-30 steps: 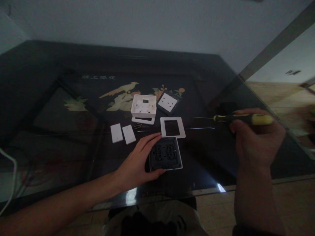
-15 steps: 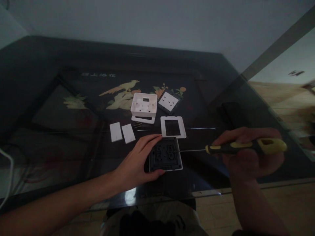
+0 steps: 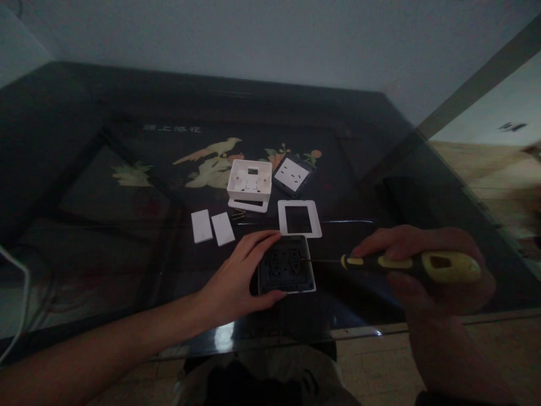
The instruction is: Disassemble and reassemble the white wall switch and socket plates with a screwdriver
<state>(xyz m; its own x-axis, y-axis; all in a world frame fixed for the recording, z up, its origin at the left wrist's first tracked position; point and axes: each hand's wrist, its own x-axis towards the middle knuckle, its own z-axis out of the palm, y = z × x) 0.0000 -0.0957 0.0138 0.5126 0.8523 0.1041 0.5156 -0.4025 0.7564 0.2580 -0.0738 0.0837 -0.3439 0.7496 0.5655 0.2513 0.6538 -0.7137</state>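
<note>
Slanting inward, left hand (image 3: 234,282) clamped on black module (image 3: 285,276), right hand (image 3: 437,298) curled around screwdriver (image 3: 416,265)

right grip (image 3: 433,296) lower in view, screwdriver (image 3: 395,262) tip now at the switch module (image 3: 285,266), previously apart

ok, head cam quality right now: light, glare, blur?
Head view: dim overall; glare patch on the glossy tabletop near its front edge; left hand fairly crisp; right hand and screwdriver softer; dark-backed plate low in contrast, so the driver's tip is hard to make out; far right edge too smeared to identify.
</note>
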